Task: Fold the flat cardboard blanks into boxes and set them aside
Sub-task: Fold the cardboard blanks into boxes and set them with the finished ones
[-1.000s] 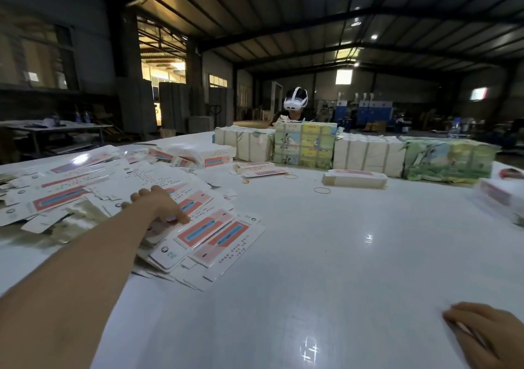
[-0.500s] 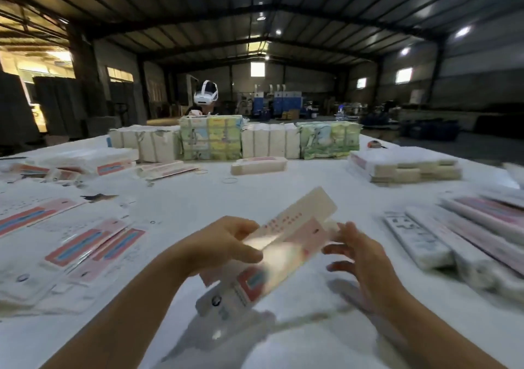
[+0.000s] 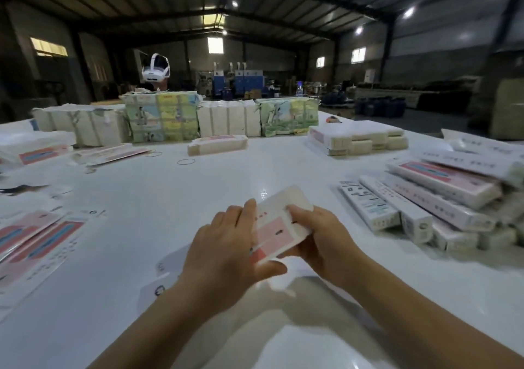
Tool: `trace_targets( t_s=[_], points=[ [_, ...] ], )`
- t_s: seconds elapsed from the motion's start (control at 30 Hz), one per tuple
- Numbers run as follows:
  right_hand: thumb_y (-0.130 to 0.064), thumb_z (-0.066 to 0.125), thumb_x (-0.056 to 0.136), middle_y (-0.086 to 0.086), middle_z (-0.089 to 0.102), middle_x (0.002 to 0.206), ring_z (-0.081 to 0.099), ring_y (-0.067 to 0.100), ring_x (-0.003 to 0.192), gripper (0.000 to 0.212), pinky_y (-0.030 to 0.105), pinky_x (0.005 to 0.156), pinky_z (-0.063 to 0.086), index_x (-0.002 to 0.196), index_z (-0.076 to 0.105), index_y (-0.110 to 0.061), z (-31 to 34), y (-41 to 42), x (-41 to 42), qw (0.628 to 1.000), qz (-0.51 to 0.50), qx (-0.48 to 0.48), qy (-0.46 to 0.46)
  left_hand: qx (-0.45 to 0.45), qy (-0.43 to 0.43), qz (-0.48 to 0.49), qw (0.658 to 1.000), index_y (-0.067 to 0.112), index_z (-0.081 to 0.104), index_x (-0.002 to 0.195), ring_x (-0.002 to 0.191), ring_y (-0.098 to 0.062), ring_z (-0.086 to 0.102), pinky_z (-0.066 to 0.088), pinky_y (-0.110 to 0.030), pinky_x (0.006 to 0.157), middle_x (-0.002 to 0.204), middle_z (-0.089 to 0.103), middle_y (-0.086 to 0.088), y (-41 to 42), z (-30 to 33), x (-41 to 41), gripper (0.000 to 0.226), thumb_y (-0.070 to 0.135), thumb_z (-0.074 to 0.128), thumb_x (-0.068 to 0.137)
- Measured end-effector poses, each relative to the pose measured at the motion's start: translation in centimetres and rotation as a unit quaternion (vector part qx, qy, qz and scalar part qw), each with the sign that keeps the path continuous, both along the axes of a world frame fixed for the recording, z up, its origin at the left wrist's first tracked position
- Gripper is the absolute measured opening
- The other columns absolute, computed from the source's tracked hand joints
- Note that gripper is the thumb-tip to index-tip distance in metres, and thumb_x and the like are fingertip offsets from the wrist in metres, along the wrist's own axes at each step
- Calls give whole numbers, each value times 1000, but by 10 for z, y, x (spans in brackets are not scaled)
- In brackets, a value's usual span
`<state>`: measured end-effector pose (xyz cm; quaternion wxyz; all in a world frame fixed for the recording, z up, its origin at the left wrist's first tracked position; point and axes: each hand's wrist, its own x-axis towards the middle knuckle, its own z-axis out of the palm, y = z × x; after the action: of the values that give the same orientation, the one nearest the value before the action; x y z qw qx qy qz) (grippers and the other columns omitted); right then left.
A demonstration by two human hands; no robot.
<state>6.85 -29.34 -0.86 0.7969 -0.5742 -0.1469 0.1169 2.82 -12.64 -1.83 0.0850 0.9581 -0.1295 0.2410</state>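
Hands meet over the white table [image 3: 198,198] near us: our left hand [image 3: 226,252] grips the blank [image 3: 279,221] from the left, thumb under its near edge, while our right hand [image 3: 320,238] curls round its right side, so both clamp one pink and white blank just above the tabletop. Flat blanks [image 3: 34,244] lie spread at the left; we cannot count them. Finished boxes [image 3: 431,198] are heaped at the right, too overlapped to count exactly. Far across stand four wrapped bundles [image 3: 161,117], and we see two rubber bands [image 3: 186,161] on the table before them.
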Motion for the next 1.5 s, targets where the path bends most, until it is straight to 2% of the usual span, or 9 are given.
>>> trace_targets(
  t_s=[0.23, 0.53, 0.67, 0.83, 0.97, 1.07, 1.13, 1.23, 1.5],
  points=[
    [-8, 65, 70, 21, 69, 103, 69, 33, 91, 45, 36, 64, 60, 115, 62, -2, 5, -12, -4, 976, 200, 84, 27, -46, -119, -83, 988, 13, 42, 133, 84, -11, 48, 49, -26, 69, 107, 58, -2, 7, 11, -13, 94, 66, 66, 58],
    [-7, 63, 78, 13, 70, 82, 65, 19, 61, 19, 25, 43, 52, 94, 73, -9, 2, -16, -6, 984, 173, -47, -23, 74, -122, -63, 988, 4, 57, 123, 80, -24, 61, 52, -34, 64, 104, 65, -7, 6, 18, -24, 99, 64, 80, 47],
    [-5, 60, 69, 2, 62, 57, 48, 12, 42, 23, 21, 38, 41, 78, 77, -17, 0, -10, -8, 985, 90, -119, -82, 44, -124, -52, 990, 10, 65, 108, 64, -23, 62, 46, -30, 50, 87, 69, -3, 2, 20, -28, 81, 53, 88, 44],
    [-11, 58, 70, 9, 61, 60, 51, 16, 44, 24, 23, 40, 43, 84, 77, -12, 2, -10, -8, 987, 83, -125, -52, 5, -104, -25, 994, 17, 63, 99, 56, -23, 61, 37, -23, 44, 79, 69, 4, 4, 22, -29, 64, 52, 86, 51],
    [-11, 56, 93, 7, 64, 79, 62, 21, 58, 15, 28, 46, 50, 106, 62, -14, 1, -6, -12, 990, -109, 0, -88, -108, -31, 34, 993, 30, 42, 114, 71, -21, 58, 46, -29, 56, 94, 61, 11, 12, 25, -26, 62, 66, 65, 69],
    [-8, 61, 90, -6, 62, 83, 61, 12, 69, 19, 24, 55, 52, 98, 63, -24, -6, -1, -19, 906, -314, -112, -259, -140, 4, 60, 988, 36, 34, 114, 73, -18, 54, 39, -27, 55, 99, 58, 13, 18, 22, -23, 59, 68, 58, 71],
    [-6, 65, 87, -8, 57, 90, 57, 9, 74, 21, 16, 60, 47, 97, 67, -24, -13, 8, -23, 864, -314, -196, -340, -135, 16, 59, 989, 38, 35, 114, 73, -15, 51, 33, -21, 51, 102, 58, 15, 18, 20, -21, 57, 70, 56, 72],
    [-6, 64, 88, -7, 53, 94, 54, 5, 83, 22, 11, 64, 43, 107, 71, -14, -17, 16, -27, 863, -272, -230, -359, -121, 28, 46, 991, 38, 36, 119, 73, -11, 52, 34, -15, 50, 108, 58, 14, 15, 17, -20, 61, 71, 56, 72],
    [-23, 53, 83, -20, 40, 131, 28, 6, 129, 23, 11, 106, 19, 95, 73, -23, -13, 15, -36, 834, -250, -295, -393, -124, 45, -11, 991, 41, 35, 122, 82, -12, 59, 55, -31, 69, 112, 59, 15, 20, 14, -19, 61, 68, 60, 73]
  ],
)
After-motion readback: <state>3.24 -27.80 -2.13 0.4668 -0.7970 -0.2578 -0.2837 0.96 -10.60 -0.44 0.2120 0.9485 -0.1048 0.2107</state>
